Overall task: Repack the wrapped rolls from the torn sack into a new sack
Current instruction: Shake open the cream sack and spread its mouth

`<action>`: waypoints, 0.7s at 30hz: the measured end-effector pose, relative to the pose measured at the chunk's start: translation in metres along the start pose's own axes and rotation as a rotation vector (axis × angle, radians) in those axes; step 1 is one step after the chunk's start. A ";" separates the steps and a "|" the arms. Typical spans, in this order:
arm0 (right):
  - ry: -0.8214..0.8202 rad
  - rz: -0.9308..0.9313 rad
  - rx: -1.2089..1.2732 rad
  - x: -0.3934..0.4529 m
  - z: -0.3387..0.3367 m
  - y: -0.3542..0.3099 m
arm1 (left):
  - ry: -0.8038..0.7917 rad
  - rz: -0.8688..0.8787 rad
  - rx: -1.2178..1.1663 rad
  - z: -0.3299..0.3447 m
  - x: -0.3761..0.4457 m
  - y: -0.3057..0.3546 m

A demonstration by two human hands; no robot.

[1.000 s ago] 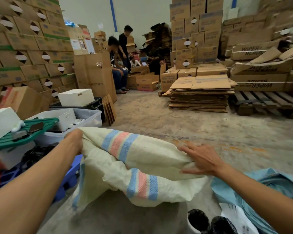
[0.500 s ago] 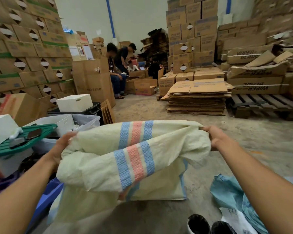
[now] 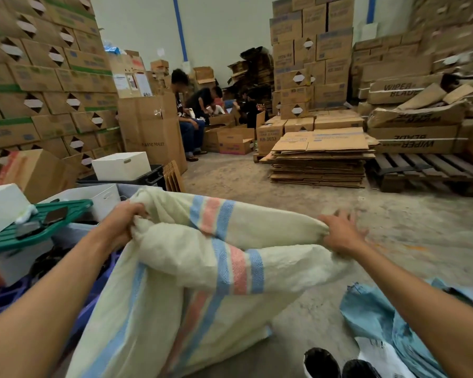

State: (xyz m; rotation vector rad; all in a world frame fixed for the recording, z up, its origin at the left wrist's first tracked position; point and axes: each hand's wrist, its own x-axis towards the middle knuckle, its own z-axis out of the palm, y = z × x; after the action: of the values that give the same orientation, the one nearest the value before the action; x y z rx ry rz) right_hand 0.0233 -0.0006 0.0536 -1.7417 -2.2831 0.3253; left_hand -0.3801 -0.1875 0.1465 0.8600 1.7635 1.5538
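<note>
Left fingers buried in sack

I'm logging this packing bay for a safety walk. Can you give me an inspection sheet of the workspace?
Surface: bare concrete floor, dusty.
Job's things: cream striped sack held up; blue sack crumpled on floor; black wrapped rolls at bottom edge.
Clutter: green lid, white boxes, flattened cardboard.
Grips: left hand grips sack edge; right hand holds other edge.
Cables: nothing seen.
Surroundings: stacked cartons, pallet, people behind.
</note>
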 end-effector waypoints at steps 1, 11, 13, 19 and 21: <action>0.081 0.109 0.016 -0.002 0.008 -0.001 | 0.025 -0.007 0.156 0.002 0.000 0.001; -0.237 0.589 1.546 0.001 0.032 -0.020 | 0.295 -0.383 0.011 0.019 0.003 -0.003; -0.295 0.586 1.658 -0.003 0.022 -0.018 | 0.352 -0.525 -0.219 0.014 0.003 0.000; -0.477 0.395 1.675 -0.003 -0.007 0.016 | 0.288 -0.575 -0.386 -0.042 0.022 -0.024; -0.535 0.277 1.753 0.002 -0.015 0.026 | 0.163 -0.531 -0.326 -0.037 0.009 -0.020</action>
State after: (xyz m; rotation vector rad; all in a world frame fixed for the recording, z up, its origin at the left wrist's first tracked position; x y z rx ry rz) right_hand 0.0515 0.0086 0.0596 -0.8667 -0.8975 2.1221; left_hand -0.4168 -0.2042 0.1304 0.0924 1.6079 1.5088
